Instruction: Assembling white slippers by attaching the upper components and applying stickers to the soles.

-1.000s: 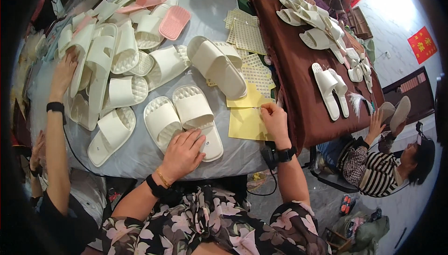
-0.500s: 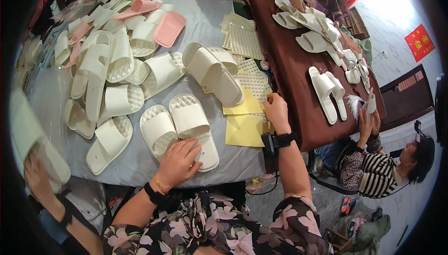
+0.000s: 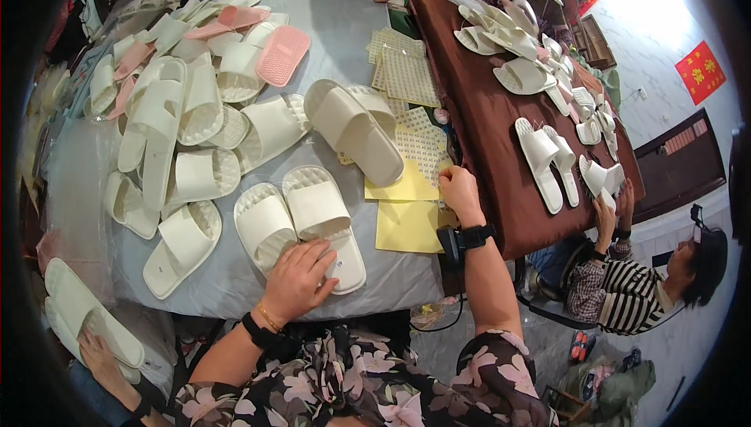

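Observation:
My left hand (image 3: 299, 280) lies over a pair of white slippers at the table's near edge, its fingers stretched across the left slipper (image 3: 264, 220) and the heel part of the right slipper (image 3: 317, 204). A small dark-printed sticker shows on that right slipper's heel. Farther right, my right hand (image 3: 461, 195) has its fingers closed at the edge of a yellow-backed sticker sheet (image 3: 403, 187); the fingertips are partly hidden. Another yellow sheet (image 3: 408, 227) lies just below it. A white slipper (image 3: 356, 131) leans over a second one beside the sheets.
White and pink slippers (image 3: 283, 55) are heaped at the left. Printed sticker sheets (image 3: 411, 75) lie toward the far side. On the brown table (image 3: 501, 161) stand more white slippers, handled by people there. At lower left a co-worker's hand (image 3: 102, 358) holds white slippers.
The upper yellow sheet has slid slightly left, and my right hand sits a little lower. My left hand keeps its place. The co-worker's slippers at left came down and turned.

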